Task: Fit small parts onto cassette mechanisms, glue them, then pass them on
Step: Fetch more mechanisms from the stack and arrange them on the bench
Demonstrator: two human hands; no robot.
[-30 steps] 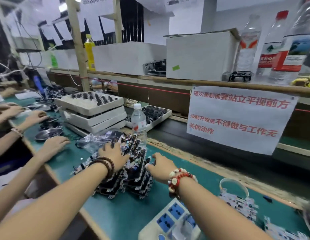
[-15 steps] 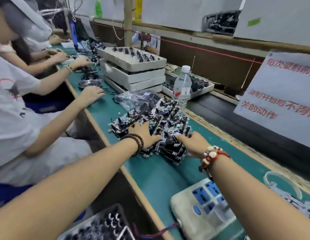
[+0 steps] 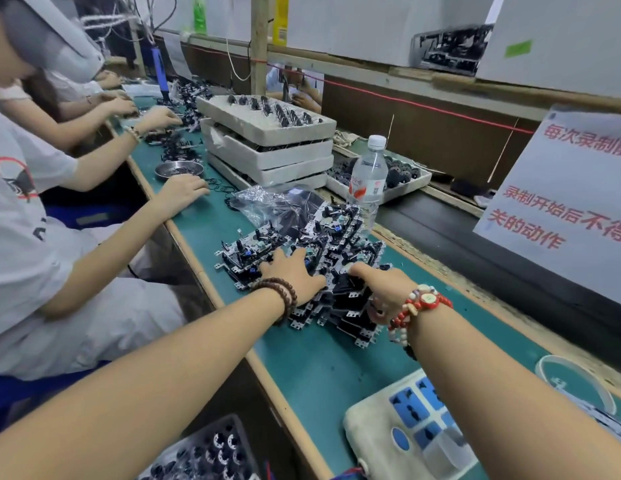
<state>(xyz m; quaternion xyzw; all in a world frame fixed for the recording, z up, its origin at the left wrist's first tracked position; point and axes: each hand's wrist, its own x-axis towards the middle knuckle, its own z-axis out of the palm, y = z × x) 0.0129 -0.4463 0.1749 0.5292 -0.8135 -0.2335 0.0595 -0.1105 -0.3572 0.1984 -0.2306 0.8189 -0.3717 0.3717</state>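
Observation:
A heap of black-and-metal cassette mechanisms (image 3: 323,237) lies on the green bench mat (image 3: 323,372), some stacked, some spread out. My left hand (image 3: 293,275), with a brown bead bracelet on the wrist, lies palm down on the heap's near left part, fingers spread. My right hand (image 3: 382,289), with a red and white bead bracelet, cups a stack at the heap's near right side, fingers over the top and thumb at its edge. No glue or loose small parts can be made out by my hands.
A water bottle (image 3: 368,178) stands just behind the heap beside a crumpled plastic bag (image 3: 278,202) and stacked foam trays (image 3: 267,150). A neighbour's hand (image 3: 182,192) and a metal dish (image 3: 179,169) are to the left. A power strip (image 3: 406,427) lies near right, a conveyor belt (image 3: 440,233) behind.
The view has swung down and to the left, bringing the seated neighbour into sight. Both my hands have stayed on the heap, with the right one settled further onto its right side.

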